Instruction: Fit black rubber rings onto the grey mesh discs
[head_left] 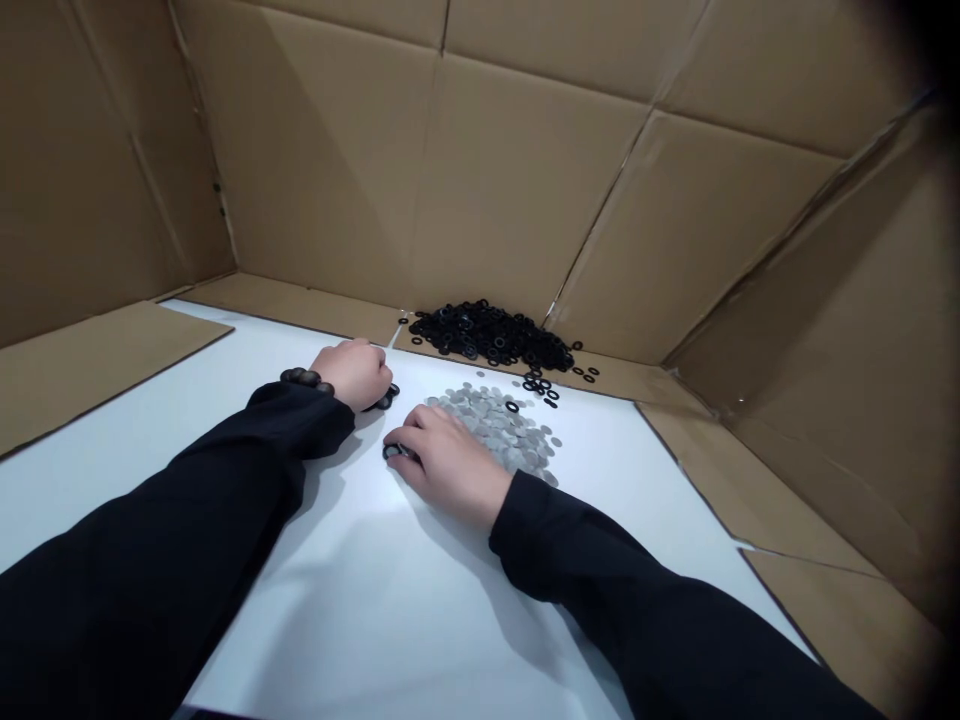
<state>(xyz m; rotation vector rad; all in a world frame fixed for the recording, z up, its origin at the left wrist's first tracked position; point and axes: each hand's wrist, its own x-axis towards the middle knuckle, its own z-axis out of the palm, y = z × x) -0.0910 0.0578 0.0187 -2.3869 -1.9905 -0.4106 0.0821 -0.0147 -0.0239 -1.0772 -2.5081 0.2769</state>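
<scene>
A: Tall cardboard walls [322, 150] around us, the white tabletop [360, 610] below, and at the back, a heap of black rings [480, 332]!

B: In front of that we see pale discs [510, 435], spread just beyond the right grip [454, 465], which is nearer them than the left grip [349, 373].

A: And that right one's narrow, pinching a black ring with a grey middle [391, 451] at its fingertips!

B: Round, so we read no long axis. It sits on our side of the small cluster of rings [387, 398] beside the left.

A: Is the left holding any?

B: We can't tell: fingers curled, tips hidden. The right covers some discs, and whether that grey middle is one, we can't make out.
</scene>
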